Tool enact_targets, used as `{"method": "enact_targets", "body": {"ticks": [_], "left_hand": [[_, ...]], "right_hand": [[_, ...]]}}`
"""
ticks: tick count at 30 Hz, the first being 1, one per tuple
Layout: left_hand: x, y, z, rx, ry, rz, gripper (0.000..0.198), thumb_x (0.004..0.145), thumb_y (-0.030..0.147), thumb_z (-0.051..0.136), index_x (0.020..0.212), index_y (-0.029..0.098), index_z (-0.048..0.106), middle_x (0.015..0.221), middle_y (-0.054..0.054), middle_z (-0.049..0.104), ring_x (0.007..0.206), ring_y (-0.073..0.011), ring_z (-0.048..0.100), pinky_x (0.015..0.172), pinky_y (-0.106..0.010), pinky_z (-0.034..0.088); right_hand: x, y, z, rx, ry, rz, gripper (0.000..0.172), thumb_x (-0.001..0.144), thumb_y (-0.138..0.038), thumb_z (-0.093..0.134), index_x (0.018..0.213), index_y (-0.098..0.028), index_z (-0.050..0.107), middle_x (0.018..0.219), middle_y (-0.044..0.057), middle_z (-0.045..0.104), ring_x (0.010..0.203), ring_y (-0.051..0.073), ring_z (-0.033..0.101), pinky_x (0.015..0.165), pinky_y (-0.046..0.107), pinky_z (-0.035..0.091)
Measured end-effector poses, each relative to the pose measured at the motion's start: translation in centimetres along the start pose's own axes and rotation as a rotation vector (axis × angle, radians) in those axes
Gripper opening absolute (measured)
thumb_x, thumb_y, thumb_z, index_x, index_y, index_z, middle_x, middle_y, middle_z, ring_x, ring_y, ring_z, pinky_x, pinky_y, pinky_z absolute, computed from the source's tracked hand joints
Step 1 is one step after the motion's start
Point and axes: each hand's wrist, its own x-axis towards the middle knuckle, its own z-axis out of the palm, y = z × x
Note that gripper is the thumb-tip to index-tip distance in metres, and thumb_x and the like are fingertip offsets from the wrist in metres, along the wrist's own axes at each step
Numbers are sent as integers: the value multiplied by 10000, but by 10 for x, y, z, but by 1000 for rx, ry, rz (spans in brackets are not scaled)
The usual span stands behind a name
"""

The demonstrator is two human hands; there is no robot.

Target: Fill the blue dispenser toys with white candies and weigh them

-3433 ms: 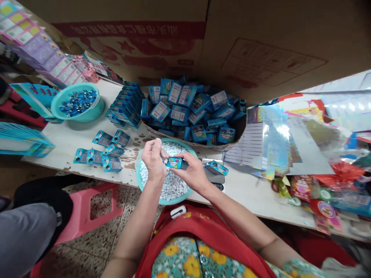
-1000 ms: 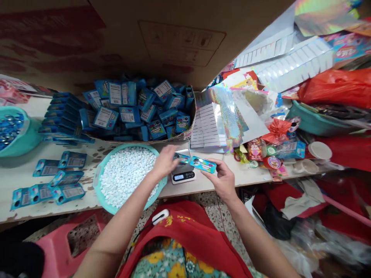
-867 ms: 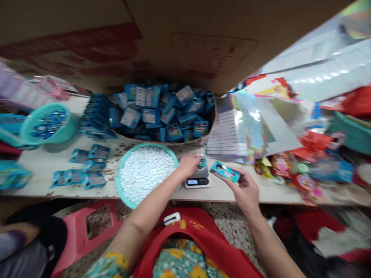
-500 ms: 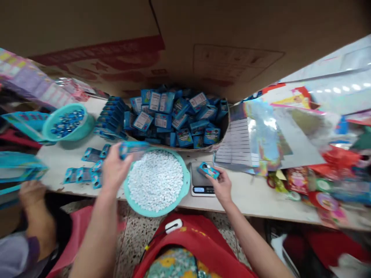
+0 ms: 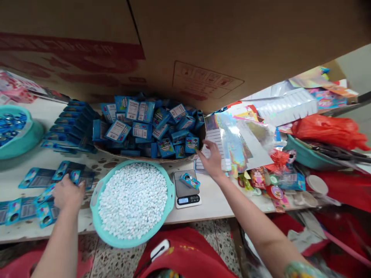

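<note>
My left hand [image 5: 68, 195] is down on the table left of the teal basin [image 5: 95, 200] of white pellets [image 5: 133, 199]. Its fingers are closed on a blue packet [image 5: 75, 176], among other flat blue packets [image 5: 34, 179] lying there. My right hand [image 5: 213, 158] is stretched forward with fingers apart and holds nothing. It hovers at the right corner of the cardboard tray [image 5: 150, 159] heaped with blue packets [image 5: 139, 127], beside white label sheets [image 5: 215, 136]. One blue packet [image 5: 189, 180] lies on the small digital scale [image 5: 187, 199].
A neat stack of blue packets [image 5: 72, 127] and a teal bowl [image 5: 26, 141] of blue pieces stand at the left. Holographic sheets [image 5: 237, 143], small toys, a teal tub [image 5: 304, 156] and a red bag [image 5: 327, 129] crowd the right. A big carton [image 5: 203, 46] walls the back.
My left hand carried its packet left over the basin down to the loose packets. My right hand let its packet go on the scale and reached forward to the tray's corner.
</note>
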Motion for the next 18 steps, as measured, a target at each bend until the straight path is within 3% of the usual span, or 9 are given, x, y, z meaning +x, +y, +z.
{"method": "enact_targets", "body": {"ticks": [4,7,9,14,18], "left_hand": [[-30,14,-14,13,162,258,535,734,447,583,1217,217,552,1200,-133,595,1170,-362,505,974,-564,400],[-63,26,-15,-140,224,399,333,753,390,611,1060,263,634,1085,-45,656,1077,-278,568,976,-473,433],[-85,34,-14,-235,232,470,231,772,355,628,980,261,665,1032,-18,676,1023,-244,598,954,-432,457],[-122,52,-18,-326,252,579,184,825,288,609,959,191,690,992,-60,693,974,-220,624,917,-391,481],[-143,88,-30,-430,168,581,287,842,292,594,1081,146,658,1047,-107,662,971,-212,611,855,-353,497]], "right_hand": [[76,1,46,-323,-381,-244,466,816,-188,583,1276,-170,504,1301,129,487,1223,308,389,994,494,378],[94,7,75,-507,-463,-191,352,870,-145,458,1210,-101,538,1278,180,463,1213,349,364,960,552,354],[95,10,82,-527,-471,-174,328,908,-135,363,1181,-83,537,1286,190,437,1226,344,341,964,558,340],[91,13,59,-446,-568,-226,312,922,-215,427,1190,-67,490,1182,168,508,1147,307,411,982,514,335],[81,-12,13,-214,-434,-270,453,887,-418,537,1213,-107,495,1202,123,507,1131,284,435,977,469,368]]}}
